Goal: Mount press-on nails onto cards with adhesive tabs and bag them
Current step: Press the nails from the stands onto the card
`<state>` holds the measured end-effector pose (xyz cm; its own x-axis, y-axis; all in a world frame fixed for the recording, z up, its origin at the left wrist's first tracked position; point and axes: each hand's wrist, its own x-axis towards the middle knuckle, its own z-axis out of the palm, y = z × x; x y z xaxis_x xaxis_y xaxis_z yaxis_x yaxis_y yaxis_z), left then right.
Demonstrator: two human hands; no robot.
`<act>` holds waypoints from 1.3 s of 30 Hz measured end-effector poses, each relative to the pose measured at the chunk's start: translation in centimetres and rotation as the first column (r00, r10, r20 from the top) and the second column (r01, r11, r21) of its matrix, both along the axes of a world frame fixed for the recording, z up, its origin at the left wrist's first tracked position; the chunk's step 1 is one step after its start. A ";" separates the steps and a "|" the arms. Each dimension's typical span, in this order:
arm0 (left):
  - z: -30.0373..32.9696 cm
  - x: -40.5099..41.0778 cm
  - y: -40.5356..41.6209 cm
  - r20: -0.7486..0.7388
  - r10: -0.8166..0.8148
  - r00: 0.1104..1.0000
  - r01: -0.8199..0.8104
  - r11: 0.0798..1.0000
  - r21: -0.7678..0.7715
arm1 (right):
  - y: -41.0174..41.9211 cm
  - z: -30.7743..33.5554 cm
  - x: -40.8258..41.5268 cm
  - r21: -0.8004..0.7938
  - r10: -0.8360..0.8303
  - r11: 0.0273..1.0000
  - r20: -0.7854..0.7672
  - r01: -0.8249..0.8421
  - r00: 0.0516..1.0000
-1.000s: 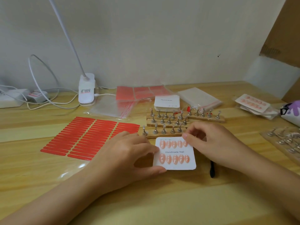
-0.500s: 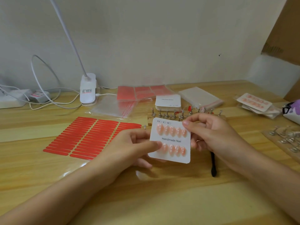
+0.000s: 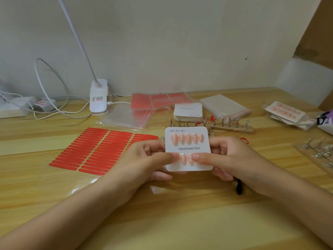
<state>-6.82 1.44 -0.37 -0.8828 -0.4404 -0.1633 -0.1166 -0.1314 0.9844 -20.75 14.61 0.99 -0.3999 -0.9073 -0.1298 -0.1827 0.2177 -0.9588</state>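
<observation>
since half a second ago i see the nail card (image 3: 188, 148) turned squarer to me, above the tabletop (image 3: 162, 213); left hand (image 3: 144, 159) and right hand (image 3: 228, 157) each pinch a side, thumbs pressing the lower nails.

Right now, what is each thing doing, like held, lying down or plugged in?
Nail card: upright, held off the table.
Left hand: pinching the card.
Right hand: pinching the card.
Red tab sheet: lying flat.
Blank cards: stacked.
Lamp: cable plugged in.
</observation>
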 end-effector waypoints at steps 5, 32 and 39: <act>0.1 -0.1 -0.1 -0.012 -0.023 1.000 0.024 0.997 0.069 | -0.1 -0.1 -0.1 -0.034 -0.025 0.999 0.010 0.026 1.000; 0.5 -0.3 0.2 -0.079 0.053 0.995 -0.031 0.964 0.264 | 0.0 -2.1 0.1 -0.510 -0.409 0.823 -0.838 -0.252 0.360; 0.0 -0.3 0.5 -0.085 0.032 0.996 -0.012 0.974 0.226 | -0.1 -2.1 0.2 -0.457 -0.406 0.850 -0.886 -0.262 0.225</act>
<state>-7.16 1.92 -0.36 -0.8887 -0.4204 -0.1830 -0.0262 -0.3519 0.9357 -20.54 14.48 -1.13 0.0256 -0.6524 0.7575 -0.9979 -0.0614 -0.0191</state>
